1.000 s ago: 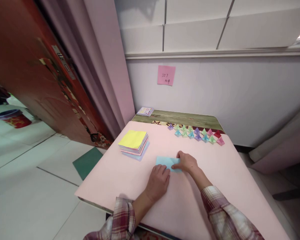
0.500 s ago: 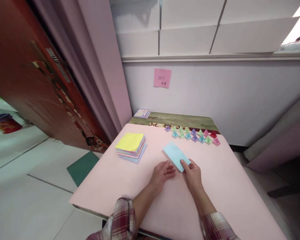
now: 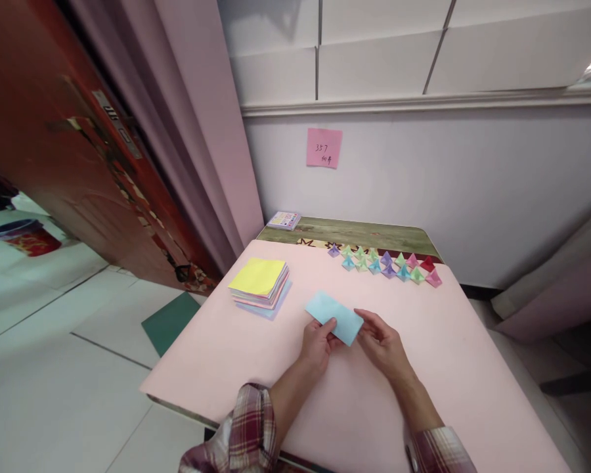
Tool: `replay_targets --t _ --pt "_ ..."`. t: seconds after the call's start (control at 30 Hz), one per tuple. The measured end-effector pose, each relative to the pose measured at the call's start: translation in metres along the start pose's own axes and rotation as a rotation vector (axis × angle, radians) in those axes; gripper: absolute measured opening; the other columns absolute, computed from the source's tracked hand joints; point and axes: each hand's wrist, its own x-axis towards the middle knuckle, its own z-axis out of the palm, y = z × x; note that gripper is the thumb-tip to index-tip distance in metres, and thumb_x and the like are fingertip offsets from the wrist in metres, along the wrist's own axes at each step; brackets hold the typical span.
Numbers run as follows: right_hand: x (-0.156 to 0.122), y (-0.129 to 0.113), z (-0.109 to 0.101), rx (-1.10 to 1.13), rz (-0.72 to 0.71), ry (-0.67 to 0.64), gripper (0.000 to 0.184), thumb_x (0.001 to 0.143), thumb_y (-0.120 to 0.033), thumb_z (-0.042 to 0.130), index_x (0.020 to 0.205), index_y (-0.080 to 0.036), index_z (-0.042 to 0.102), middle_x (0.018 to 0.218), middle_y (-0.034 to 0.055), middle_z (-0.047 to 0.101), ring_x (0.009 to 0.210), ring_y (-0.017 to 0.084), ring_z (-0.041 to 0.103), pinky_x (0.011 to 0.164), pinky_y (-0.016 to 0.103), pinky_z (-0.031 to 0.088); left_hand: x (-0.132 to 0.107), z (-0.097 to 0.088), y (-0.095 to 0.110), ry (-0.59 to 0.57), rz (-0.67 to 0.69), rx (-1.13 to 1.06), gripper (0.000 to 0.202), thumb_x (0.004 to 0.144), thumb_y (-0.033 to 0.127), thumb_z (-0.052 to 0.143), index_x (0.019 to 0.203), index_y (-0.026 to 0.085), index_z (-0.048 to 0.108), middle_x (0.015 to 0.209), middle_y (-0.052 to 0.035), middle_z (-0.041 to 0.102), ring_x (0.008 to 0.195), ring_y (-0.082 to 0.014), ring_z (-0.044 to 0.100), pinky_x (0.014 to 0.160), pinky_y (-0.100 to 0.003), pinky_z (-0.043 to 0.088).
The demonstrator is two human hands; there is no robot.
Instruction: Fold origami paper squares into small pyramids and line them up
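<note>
A light blue folded sheet of origami paper (image 3: 335, 313) is held above the pink table cover, a flat rectangle lying at a slant. My left hand (image 3: 318, 347) pinches its lower left edge, thumb on top and fingers beneath. Beside the paper's right end is my right hand (image 3: 381, 341), its fingers apart and slightly bent, the tips close to the edge. Whether those tips touch the paper is hard to tell. Left of my hands sits a stack of square coloured paper (image 3: 259, 276) with a yellow sheet on top.
Several small folded paper pieces (image 3: 387, 269) stand in two rows towards the back right of the pink-covered table (image 3: 364, 420). A small packet (image 3: 284, 220) lies at the back left corner. A pink note (image 3: 324, 148) is stuck to the wall behind. A red door (image 3: 44, 131) stands at left.
The light blue paper has passed from my right hand to my left and shifted slightly left. My left hand has closed on it; my right hand has let go.
</note>
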Motion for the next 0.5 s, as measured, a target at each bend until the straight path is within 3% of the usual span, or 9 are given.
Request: replay_targets --t 0.1,0.23,0.5 --pt "-0.0007 0.0054 -0.0015 0.018 -0.023 -0.103 0.027 0.081 -0.031 0.061 0.105 -0.023 0.069 0.097 0.0066 0.066 0.075 0.016 0.061 0.063 0.027 0.053 -0.0014 -0.0003 -0.001 -0.025 0.009 0.04 0.038 0.067 0.03 0.079 0.096 0.01 0.066 0.093 -0.0131 0.072 0.074 -0.0212 0.069 0.063 -0.032 0.056" --pt "-0.0008 0.0079 -0.0015 -0.018 -0.011 -0.088 0.018 0.078 -0.032 0.065 0.09 -0.021 0.072 0.092 0.0064 0.067 0.068 0.016 0.06 0.06 0.027 0.052 -0.0019 -0.0031 -0.0021 -0.044 -0.009 0.065 0.037 0.065 0.032 0.08 0.093 0.01 0.067 0.091 -0.0128 0.073 0.072 -0.0207 0.068 0.062 -0.032 0.055" --pt "-0.0011 0.0096 0.0007 0.063 0.002 -0.083 0.016 0.077 -0.029 0.067 0.09 -0.021 0.073 0.093 0.0061 0.067 0.069 0.016 0.062 0.063 0.028 0.054 -0.0025 -0.0052 -0.0037 -0.102 0.014 0.05 0.033 0.069 0.032 0.078 0.092 0.01 0.067 0.092 -0.0125 0.073 0.078 -0.0211 0.068 0.072 -0.034 0.055"
